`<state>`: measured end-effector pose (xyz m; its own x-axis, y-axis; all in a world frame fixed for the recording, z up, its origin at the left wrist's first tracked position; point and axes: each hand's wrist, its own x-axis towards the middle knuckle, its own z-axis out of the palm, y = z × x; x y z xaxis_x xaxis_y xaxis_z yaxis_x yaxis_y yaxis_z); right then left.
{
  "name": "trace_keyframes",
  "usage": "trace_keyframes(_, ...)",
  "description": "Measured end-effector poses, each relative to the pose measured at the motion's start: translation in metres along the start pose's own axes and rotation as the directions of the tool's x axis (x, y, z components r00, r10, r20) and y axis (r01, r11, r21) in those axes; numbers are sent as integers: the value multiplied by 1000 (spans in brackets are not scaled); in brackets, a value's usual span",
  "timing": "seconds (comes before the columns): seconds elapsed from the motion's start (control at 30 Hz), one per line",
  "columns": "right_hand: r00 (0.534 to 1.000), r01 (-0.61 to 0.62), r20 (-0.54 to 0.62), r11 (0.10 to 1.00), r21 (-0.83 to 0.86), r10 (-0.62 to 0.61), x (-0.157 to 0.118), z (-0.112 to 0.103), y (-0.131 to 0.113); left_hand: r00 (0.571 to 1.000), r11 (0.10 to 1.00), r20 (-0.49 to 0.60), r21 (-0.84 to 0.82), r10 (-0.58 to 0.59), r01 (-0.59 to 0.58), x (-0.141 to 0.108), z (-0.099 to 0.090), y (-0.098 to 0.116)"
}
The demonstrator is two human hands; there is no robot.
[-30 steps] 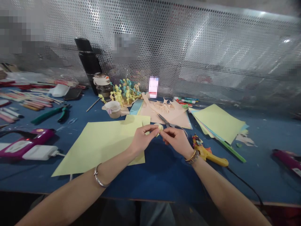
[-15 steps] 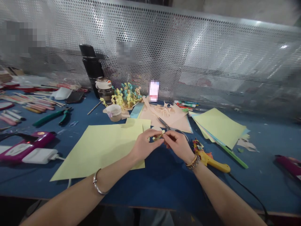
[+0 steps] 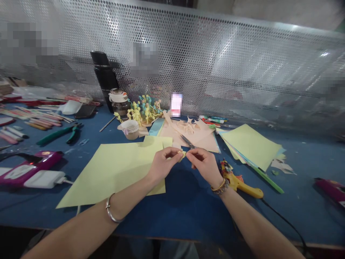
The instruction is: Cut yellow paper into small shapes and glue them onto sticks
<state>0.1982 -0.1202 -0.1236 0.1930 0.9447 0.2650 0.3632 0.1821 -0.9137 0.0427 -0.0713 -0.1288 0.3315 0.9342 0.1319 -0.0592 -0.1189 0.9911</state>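
Between my two hands is a small pale yellow paper piece [image 3: 183, 154]. My left hand [image 3: 164, 162] pinches it between thumb and forefinger. My right hand [image 3: 202, 162] is closed in a pinch at the piece's right edge; whether it grips the piece is too small to make out. Just behind my hands lie scissors [image 3: 187, 141], their handles hidden by my right hand. A large light yellow sheet [image 3: 115, 169] spreads under and left of my left wrist. Peach paper [image 3: 205, 135] with curled scraps lies beyond the scissors.
A yellow glue gun [image 3: 245, 187] with a cable lies right of my right wrist. Farther right are stacked yellow sheets [image 3: 250, 142]. Behind stand a white cup [image 3: 130, 129], yellow paper flowers [image 3: 136, 112] and a lit phone [image 3: 176, 103]. Green pliers [image 3: 58, 135] lie left.
My left hand has shifted slightly left, and the paper piece with it. The piece has turned and shows a different side. My right hand has moved a little left.
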Motion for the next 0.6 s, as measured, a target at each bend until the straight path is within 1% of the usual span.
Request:
trace_keyframes(0.17,1000,12,-1,1000,-1,-12,0,-1,-2,998,999,40,13,47,-48,-1,1,-1)
trace_keyframes(0.37,1000,-12,26,999,52,11,0,0,3,994,996,68,37,82,-85,0,-1,-2)
trace_keyframes(0.5,998,-4,65,995,95,-2,0,2,4,994,996,71,23,86,-87,0,-1,-1)
trace_keyframes(0.6,998,-30,67,994,109,23,0,3,3,994,996,72,2,85,-85,0,-1,-1)
